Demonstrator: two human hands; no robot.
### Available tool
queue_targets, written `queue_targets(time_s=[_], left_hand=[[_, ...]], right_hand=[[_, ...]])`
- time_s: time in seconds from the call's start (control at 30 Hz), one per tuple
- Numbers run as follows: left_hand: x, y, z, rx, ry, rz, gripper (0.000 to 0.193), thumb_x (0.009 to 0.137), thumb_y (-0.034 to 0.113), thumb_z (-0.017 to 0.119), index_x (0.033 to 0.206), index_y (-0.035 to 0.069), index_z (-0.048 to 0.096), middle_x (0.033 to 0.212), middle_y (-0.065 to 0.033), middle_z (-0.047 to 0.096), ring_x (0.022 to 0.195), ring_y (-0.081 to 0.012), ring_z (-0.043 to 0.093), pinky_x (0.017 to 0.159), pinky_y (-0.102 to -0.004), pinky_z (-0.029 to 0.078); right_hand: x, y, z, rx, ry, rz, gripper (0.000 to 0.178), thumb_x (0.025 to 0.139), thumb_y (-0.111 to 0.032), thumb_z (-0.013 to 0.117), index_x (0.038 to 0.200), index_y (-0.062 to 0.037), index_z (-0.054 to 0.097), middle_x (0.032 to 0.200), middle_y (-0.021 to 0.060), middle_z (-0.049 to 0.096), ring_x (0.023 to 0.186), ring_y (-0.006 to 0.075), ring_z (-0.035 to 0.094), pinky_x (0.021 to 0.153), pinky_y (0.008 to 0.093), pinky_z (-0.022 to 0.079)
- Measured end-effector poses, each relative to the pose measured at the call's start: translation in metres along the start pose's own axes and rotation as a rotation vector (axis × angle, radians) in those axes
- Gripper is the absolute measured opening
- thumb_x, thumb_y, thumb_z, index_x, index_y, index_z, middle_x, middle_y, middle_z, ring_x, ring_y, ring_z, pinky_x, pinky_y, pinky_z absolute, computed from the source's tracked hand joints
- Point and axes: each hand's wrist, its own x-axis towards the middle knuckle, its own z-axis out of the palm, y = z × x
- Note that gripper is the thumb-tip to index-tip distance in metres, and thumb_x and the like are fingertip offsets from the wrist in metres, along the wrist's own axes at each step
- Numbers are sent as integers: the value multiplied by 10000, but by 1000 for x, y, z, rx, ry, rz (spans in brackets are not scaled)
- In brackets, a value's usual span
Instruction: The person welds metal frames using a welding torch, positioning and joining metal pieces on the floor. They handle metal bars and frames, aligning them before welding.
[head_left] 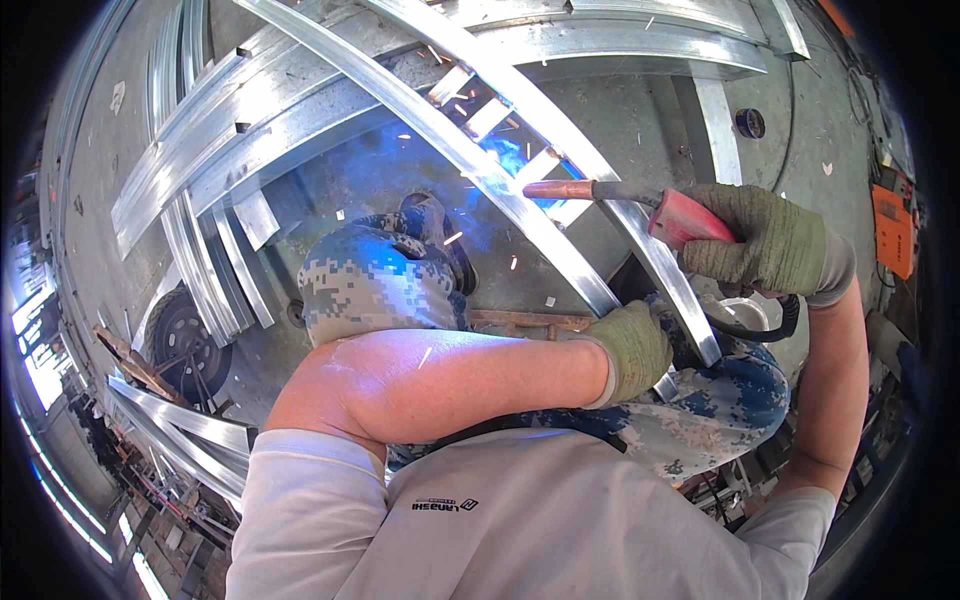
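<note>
A ladder-like frame of shiny steel channel (545,225) slants from the top of the head view down to my lap, two long rails joined by short crosspieces. My right hand (765,240), in a green knit glove, is closed round the red handle of a welding torch (685,220). The torch's copper nozzle points left and lies over the left rail, beside a crosspiece. Blue-white light and smoke glow there, with sparks flying. Reaching across my body, my left hand (632,350), also gloved, is closed on the frame's near end at the left rail; its fingertips are hidden.
Long steel channels (290,120) lie stacked across the far side, with more at the left. A black wheel (185,345) stands at the left. A small round tin (749,123) and a cable (792,110) are on the floor at right, near an orange box (892,232).
</note>
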Motion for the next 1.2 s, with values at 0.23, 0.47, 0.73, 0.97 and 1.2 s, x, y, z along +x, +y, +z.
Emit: queue_targets(time_s=[0.23,0.47,0.73,0.97,1.2], left_hand=[[-2,1,-1,9,25,-7,330,933,200,648,1218,51,722,1148,-104,742,1064,-293,709,877,-421,508],[-2,2,2,7,54,-3,325,937,206,647,1211,50,723,1142,-96,739,1055,-287,707,875,-416,506],[-3,2,-4,67,-2,-17,361,950,272,665,1237,56,709,1148,-84,737,1075,-272,698,890,-400,498],[-3,3,-4,47,-7,-21,362,948,255,654,1240,47,707,1170,-84,727,1075,-277,694,893,-405,492],[-7,5,0,78,58,-18,363,946,239,645,1248,48,703,1179,-89,724,1079,-277,690,878,-407,493]], right_hand=[[-2,-1,1,0,39,18,477,970,-290,825,1367,-78,669,937,4,687,620,54,599,516,227,475],[0,11,6,45,74,-28,496,936,-324,859,1347,-95,701,854,1,699,552,43,576,474,223,442],[-1,1,6,80,14,4,412,981,-239,800,1327,-63,661,883,-19,633,579,45,546,483,237,421],[-2,-1,8,14,40,25,361,1000,-208,776,1314,-70,664,881,-20,629,562,41,522,469,236,395],[-2,9,7,78,18,-43,391,988,-234,793,1323,-74,674,872,-20,642,570,39,535,481,234,414]])
